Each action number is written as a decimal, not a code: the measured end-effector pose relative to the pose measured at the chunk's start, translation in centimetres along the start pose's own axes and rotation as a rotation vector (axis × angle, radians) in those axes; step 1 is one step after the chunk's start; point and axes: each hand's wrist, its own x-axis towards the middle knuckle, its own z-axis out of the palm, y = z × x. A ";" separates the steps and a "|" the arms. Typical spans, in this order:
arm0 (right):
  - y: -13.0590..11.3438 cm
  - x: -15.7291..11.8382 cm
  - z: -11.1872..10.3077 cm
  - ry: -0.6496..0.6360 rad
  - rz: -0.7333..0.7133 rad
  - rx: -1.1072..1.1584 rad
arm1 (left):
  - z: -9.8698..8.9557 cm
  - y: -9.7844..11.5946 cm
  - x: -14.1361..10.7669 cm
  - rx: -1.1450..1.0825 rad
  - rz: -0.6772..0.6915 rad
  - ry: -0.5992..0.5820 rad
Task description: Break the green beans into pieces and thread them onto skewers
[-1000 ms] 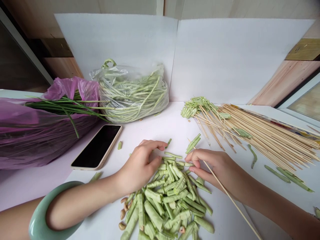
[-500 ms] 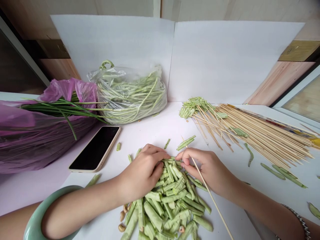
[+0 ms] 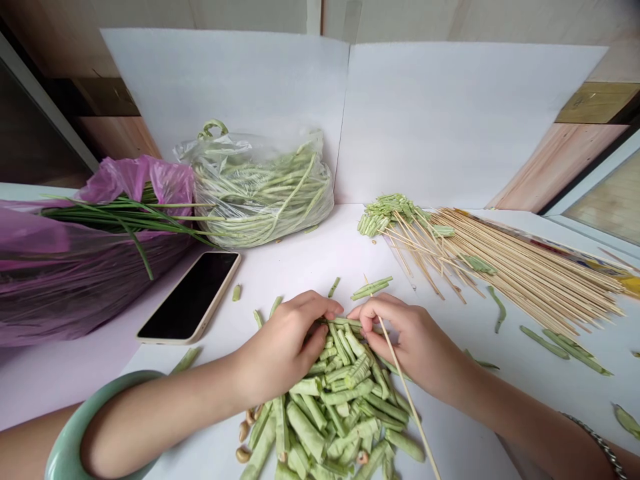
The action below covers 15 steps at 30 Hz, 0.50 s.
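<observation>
A heap of cut green bean pieces (image 3: 350,400) lies at the bottom centre. Over its top left edge is my left hand (image 3: 290,337), fingers curled round a bean piece (image 3: 350,323) at the heap's top. My right hand (image 3: 407,340) is closed on a thin wooden skewer (image 3: 407,393), which slants from beyond the fingers down to the lower right; its fingertips are also at the bean piece. Bean pieces (image 3: 371,287) lie side by side at the skewer's upper tip; whether they are pierced is unclear.
A black-screened phone (image 3: 190,297) lies left. Behind it are a purple bag (image 3: 75,287) with green stalks and a clear bag of long beans (image 3: 265,193). Many skewers (image 3: 525,267) and skewered beans (image 3: 390,213) lie at the back right. White panels (image 3: 450,120) stand behind.
My right hand has shifted slightly, and the skewer's lower end has swung left. The fingers of my left hand have lifted a little off the heap's top.
</observation>
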 end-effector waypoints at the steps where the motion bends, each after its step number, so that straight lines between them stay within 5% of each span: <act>1: 0.0 0.0 0.0 0.015 -0.008 -0.002 | 0.0 0.0 0.0 -0.008 0.004 0.009; 8: 0.1 -0.5 -0.2 0.130 -0.079 0.067 | 0.0 0.0 -0.3 -0.078 0.062 0.114; 15: -1.0 -0.7 -0.2 0.187 -0.197 0.094 | -0.6 0.4 -0.2 -0.147 0.118 0.086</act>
